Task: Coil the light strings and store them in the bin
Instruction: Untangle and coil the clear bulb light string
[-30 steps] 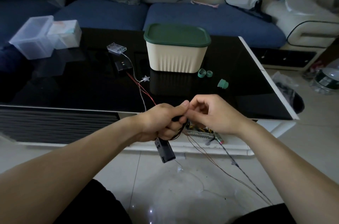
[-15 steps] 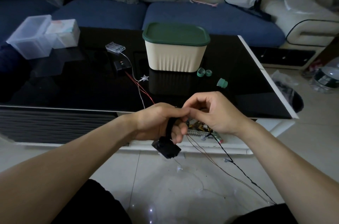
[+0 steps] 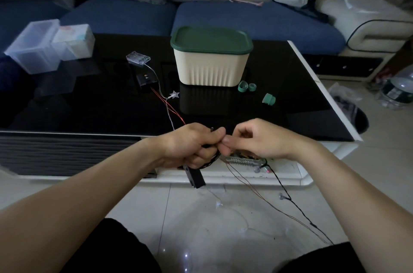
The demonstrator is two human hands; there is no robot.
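My left hand grips loops of a black light string in front of the table's near edge, and the string's black battery box dangles under the fist. My right hand pinches the same wire right beside the left thumb. The rest of the string trails down to the floor on the right. The cream bin with its green lid on stands at the middle of the black table. A clear battery box and a black battery box with red and white wires and a star light lie left of the bin.
Clear plastic boxes stand at the table's far left. Green rings and a green cap lie right of the bin. A blue sofa runs behind the table. A water bottle lies on the floor at right.
My left fist has turned, so the hanging battery box swung from tilted to dangling straight down. My right hand has shifted its pinch along the wire next to the left thumb.
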